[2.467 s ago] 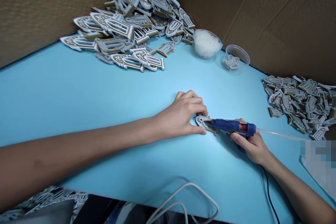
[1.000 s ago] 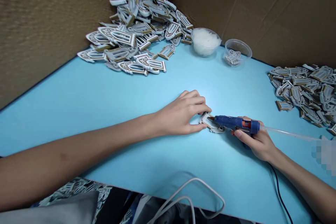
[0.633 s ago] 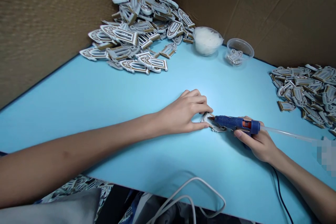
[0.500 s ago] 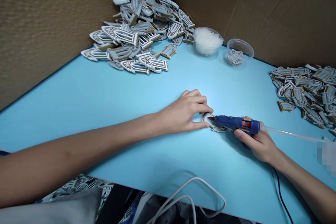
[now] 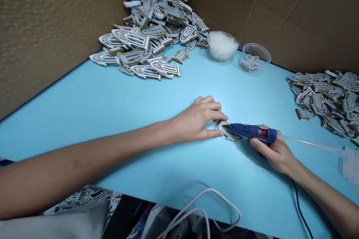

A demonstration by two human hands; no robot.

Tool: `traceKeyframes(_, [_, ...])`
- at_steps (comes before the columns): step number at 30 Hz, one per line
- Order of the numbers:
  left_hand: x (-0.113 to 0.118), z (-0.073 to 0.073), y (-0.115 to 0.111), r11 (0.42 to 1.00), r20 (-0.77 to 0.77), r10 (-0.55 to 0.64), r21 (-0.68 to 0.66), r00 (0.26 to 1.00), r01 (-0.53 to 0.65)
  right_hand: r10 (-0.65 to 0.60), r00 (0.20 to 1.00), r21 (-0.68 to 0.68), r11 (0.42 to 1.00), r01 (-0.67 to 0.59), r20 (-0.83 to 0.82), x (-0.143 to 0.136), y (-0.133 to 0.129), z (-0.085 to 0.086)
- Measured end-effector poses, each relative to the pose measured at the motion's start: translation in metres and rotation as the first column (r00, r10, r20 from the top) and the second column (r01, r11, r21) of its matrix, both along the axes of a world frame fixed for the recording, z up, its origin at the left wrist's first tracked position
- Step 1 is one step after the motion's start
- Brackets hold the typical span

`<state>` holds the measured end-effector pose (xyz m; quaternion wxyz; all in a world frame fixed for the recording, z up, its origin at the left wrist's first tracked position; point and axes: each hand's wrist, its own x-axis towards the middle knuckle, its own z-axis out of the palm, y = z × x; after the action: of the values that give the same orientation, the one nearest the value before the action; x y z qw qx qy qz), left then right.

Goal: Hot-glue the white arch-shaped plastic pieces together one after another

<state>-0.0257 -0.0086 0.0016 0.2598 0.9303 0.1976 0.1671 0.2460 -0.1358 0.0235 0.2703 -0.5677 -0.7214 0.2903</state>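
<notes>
My left hand (image 5: 198, 119) pinches the end of a small white and gold arched piece (image 5: 233, 136) lying on the blue table, thumb on one side and fingers on the other. My right hand (image 5: 276, 151) is wrapped round a blue glue gun (image 5: 248, 130), whose nozzle points left and meets the piece near my left fingertips. A clear glue stick (image 5: 305, 142) runs out of the gun's rear to the right. The gun's handle is partly hidden by my right hand.
Arched pieces are heaped at the back left (image 5: 157, 26) and at the right (image 5: 325, 97). Near the back wall stand a bowl of white material (image 5: 222, 46) and a clear cup (image 5: 255, 56) with small parts. A white cable (image 5: 210, 190) loops over the front edge.
The view has shifted very slightly. Both hands, the glue gun and the arched piece hold the same positions.
</notes>
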Motion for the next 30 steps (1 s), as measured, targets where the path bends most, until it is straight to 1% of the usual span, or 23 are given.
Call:
traceKeyframes(3, [0.001,0.000,0.001,1.000,0.009,-0.001,-0.015,1.000,0.001,0.055,0.974,-0.025,0.998,-0.062,-0.219,0.006,-0.001,-0.003])
traceKeyframes(4, [0.001,0.000,0.001,1.000,0.012,-0.002,-0.018,1.000,0.002,0.063,0.961,-0.004,0.998,-0.067,-0.270,0.008,-0.001,-0.004])
traceKeyframes(5, [0.001,0.000,0.002,1.000,0.014,-0.003,-0.020,1.000,0.004,0.057,0.959,0.037,0.998,-0.048,-0.276,0.011,0.000,-0.004])
traceKeyframes(6, [0.001,0.000,0.003,1.000,0.017,-0.007,-0.021,1.000,0.007,0.030,0.973,0.097,0.995,-0.008,-0.229,0.014,0.001,-0.004])
traceKeyframes(8, [0.001,0.002,0.005,1.000,0.031,-0.019,-0.018,0.999,0.020,-0.072,0.997,0.230,0.970,0.075,-0.020,0.020,0.006,-0.005])
traceKeyframes(9, [0.001,0.004,0.005,1.000,0.041,-0.026,-0.013,0.999,0.026,-0.127,0.988,0.272,0.957,0.099,0.090,0.022,0.008,-0.006])
traceKeyframes(10, [0.000,0.006,0.005,1.000,0.055,-0.030,-0.007,0.998,0.031,-0.174,0.970,0.287,0.950,0.120,0.171,0.024,0.010,-0.007])
traceKeyframes(11, [0.000,0.008,0.004,1.000,0.072,-0.029,-0.002,0.997,0.029,-0.208,0.955,0.280,0.949,0.144,0.212,0.025,0.011,-0.009])
traceKeyframes(12, [-0.001,0.010,0.003,1.000,0.093,-0.016,-0.003,0.996,0.017,-0.228,0.950,0.260,0.951,0.169,0.213,0.026,0.013,-0.011])
traceKeyframes(14, [-0.002,0.014,0.002,0.998,0.142,0.056,-0.041,0.988,-0.050,-0.238,0.962,0.212,0.955,0.208,0.132,0.026,0.014,-0.015])
traceKeyframes(15, [-0.001,0.016,0.002,0.990,0.167,0.124,-0.083,0.978,-0.112,-0.237,0.969,0.198,0.955,0.219,0.074,0.025,0.014,-0.017])
traceKeyframes(16, [0.000,0.018,0.004,0.973,0.192,0.208,-0.137,0.959,-0.183,-0.236,0.972,0.189,0.955,0.229,0.014,0.025,0.014,-0.018])
traceKeyframes(18, [0.012,0.024,0.013,0.914,0.212,0.361,-0.275,0.908,-0.299,-0.246,0.964,0.183,0.948,0.261,-0.098,0.024,0.015,-0.020])
traceKeyframes(19, [0.024,0.029,0.019,0.879,0.202,0.407,-0.350,0.891,-0.322,-0.264,0.953,0.181,0.940,0.288,-0.148,0.024,0.015,-0.020])
traceKeyframes(20, [0.041,0.035,0.025,0.847,0.184,0.428,-0.424,0.885,-0.321,-0.288,0.938,0.177,0.930,0.322,-0.192,0.024,0.016,-0.020])
traceKeyframes(21, [0.063,0.042,0.031,0.812,0.160,0.430,-0.499,0.889,-0.303,-0.314,0.921,0.170,0.919,0.356,-0.231,0.025,0.017,-0.019])
traceKeyframes(23, [0.119,0.061,0.036,0.748,0.128,0.402,-0.617,0.907,-0.244,-0.345,0.893,0.152,0.905,0.398,-0.288,0.027,0.017,-0.019])
traceKeyframes(24, [0.152,0.070,0.036,0.702,0.115,0.403,-0.676,0.908,-0.226,-0.344,0.888,0.148,0.904,0.401,-0.305,0.029,0.017,-0.020])
traceKeyframes(25, [0.184,0.080,0.035,0.692,0.117,0.394,-0.690,0.912,-0.211,-0.335,0.887,0.148,0.906,0.395,-0.318,0.030,0.017,-0.021])
traceKeyframes(27, [0.241,0.097,0.032,0.708,0.169,0.379,-0.686,0.910,-0.167,-0.312,0.890,0.159,0.911,0.380,-0.333,0.034,0.015,-0.023])
traceKeyframes(28, [0.262,0.103,0.032,0.725,0.214,0.375,-0.674,0.902,-0.142,-0.308,0.888,0.165,0.911,0.379,-0.342,0.036,0.014,-0.024])
traceKeyframes(29, [0.276,0.106,0.035,0.754,0.275,0.362,-0.648,0.891,-0.106,-0.308,0.884,0.168,0.908,0.383,-0.351,0.037,0.014,-0.026])
traceKeyframes(30, [0.281,0.106,0.038,0.816,0.355,0.316,-0.575,0.880,-0.061,-0.310,0.880,0.168,0.906,0.388,-0.361,0.038,0.014,-0.028])
